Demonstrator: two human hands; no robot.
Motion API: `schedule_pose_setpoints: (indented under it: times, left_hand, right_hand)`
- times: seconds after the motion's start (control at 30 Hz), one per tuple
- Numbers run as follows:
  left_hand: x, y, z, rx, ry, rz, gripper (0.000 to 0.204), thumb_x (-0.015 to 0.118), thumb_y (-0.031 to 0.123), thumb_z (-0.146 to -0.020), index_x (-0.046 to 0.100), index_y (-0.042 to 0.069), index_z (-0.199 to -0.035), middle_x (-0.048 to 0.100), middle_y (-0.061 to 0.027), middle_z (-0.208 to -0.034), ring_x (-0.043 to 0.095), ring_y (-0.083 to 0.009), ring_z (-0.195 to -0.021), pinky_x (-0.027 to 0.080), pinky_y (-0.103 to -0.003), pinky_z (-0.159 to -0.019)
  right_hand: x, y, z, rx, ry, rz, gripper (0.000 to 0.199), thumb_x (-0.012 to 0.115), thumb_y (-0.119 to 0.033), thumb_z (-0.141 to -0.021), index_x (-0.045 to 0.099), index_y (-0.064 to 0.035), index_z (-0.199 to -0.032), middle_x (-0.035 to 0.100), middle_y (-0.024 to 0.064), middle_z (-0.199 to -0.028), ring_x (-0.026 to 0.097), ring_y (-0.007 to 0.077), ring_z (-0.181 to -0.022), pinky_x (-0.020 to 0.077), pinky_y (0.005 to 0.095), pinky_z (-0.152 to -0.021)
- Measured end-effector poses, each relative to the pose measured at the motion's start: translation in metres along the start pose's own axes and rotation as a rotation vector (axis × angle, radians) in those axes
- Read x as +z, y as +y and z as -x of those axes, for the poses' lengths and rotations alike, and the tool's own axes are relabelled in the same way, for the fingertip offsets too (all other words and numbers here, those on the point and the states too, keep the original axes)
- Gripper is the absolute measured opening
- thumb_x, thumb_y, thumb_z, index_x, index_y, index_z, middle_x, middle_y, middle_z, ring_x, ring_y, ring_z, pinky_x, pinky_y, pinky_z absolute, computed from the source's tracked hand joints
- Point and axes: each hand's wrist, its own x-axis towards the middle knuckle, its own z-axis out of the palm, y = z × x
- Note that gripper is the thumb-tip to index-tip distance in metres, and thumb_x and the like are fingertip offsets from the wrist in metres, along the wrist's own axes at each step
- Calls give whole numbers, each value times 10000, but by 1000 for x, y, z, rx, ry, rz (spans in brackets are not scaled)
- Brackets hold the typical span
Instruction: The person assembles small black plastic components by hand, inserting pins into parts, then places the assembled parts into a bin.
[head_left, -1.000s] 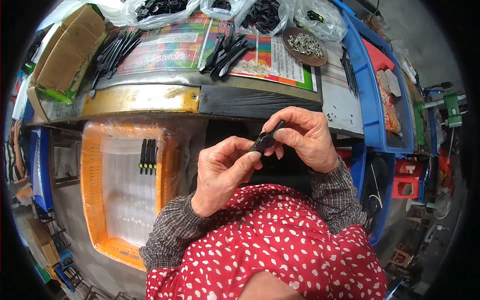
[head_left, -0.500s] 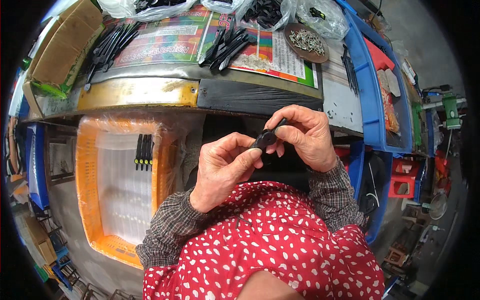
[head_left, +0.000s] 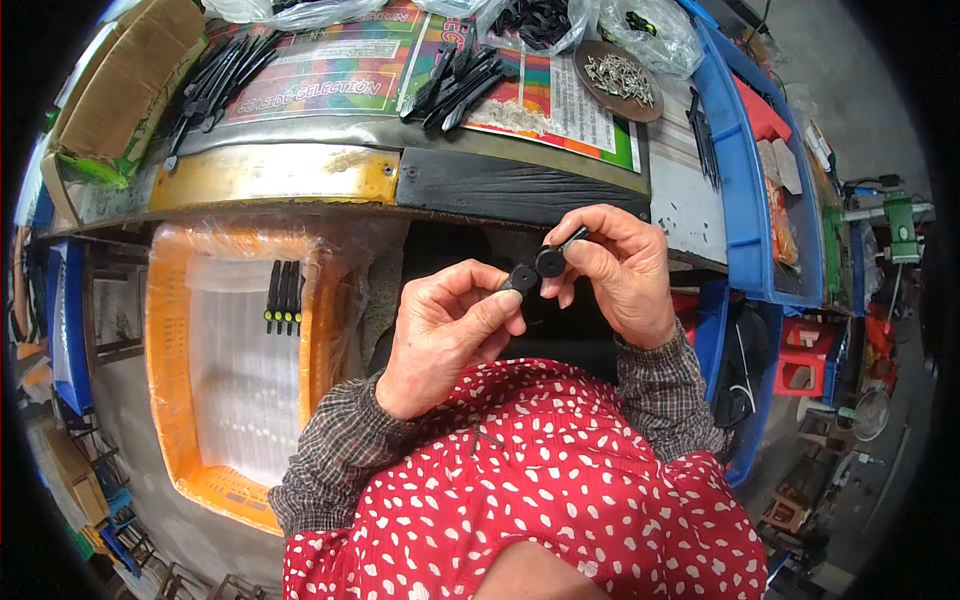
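Observation:
Above my lap, my left hand (head_left: 450, 325) pinches a black plastic piece (head_left: 521, 279) between thumb and forefinger. Its end is rounded and has a small hole. My right hand (head_left: 622, 265) grips a second black piece, a round disc (head_left: 550, 263) with a narrow stem that runs up between thumb and forefinger. The two parts are edge to edge; I cannot tell whether they touch. Fingers hide the rest of both pieces. On the workbench beyond lie a pile of long black plastic parts (head_left: 462, 88) and a brown dish of small metal screws or rivets (head_left: 619, 80).
To the left, a plastic-lined orange crate (head_left: 170, 400) holds several black pieces with yellow-green dots (head_left: 284, 297). More black parts (head_left: 215, 85) lie beside a cardboard box (head_left: 125, 85). Clear bags stand along the bench's back. A blue bin (head_left: 738, 220) borders the right side.
The two black pieces overlapped before; now they are side by side, with the disc's face showing. My right hand has turned its piece slightly, and the left has hardly moved.

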Motion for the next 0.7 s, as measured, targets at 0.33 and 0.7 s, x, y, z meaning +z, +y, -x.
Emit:
schedule_pose_setpoints:
  times: [0.33, 0.7]
  left_hand:
    - [-1, -3, -1, -5, -2, -31, 106, 603, 80, -906, 608, -11, -961, 626, -65, -709, 470, -52, -491, 320, -180, -419]
    - [0, -8, -1, 62, 6, -104, 99, 607, 57, -903, 624, -23, -959, 634, -45, -717, 493, -29, -521, 356, -160, -444]
  right_hand:
    - [0, 3, 0, 63, -9, -24, 158, 587, -82, -922, 595, 47, -1011, 640, 96, -809, 655, 145, -674, 527, 226, -536]
    - [-3, 2, -1, 114, -96, 18, 144, 587, -55, -903, 597, 61, -988, 647, 109, -827, 660, 160, -680, 534, 235, -545]
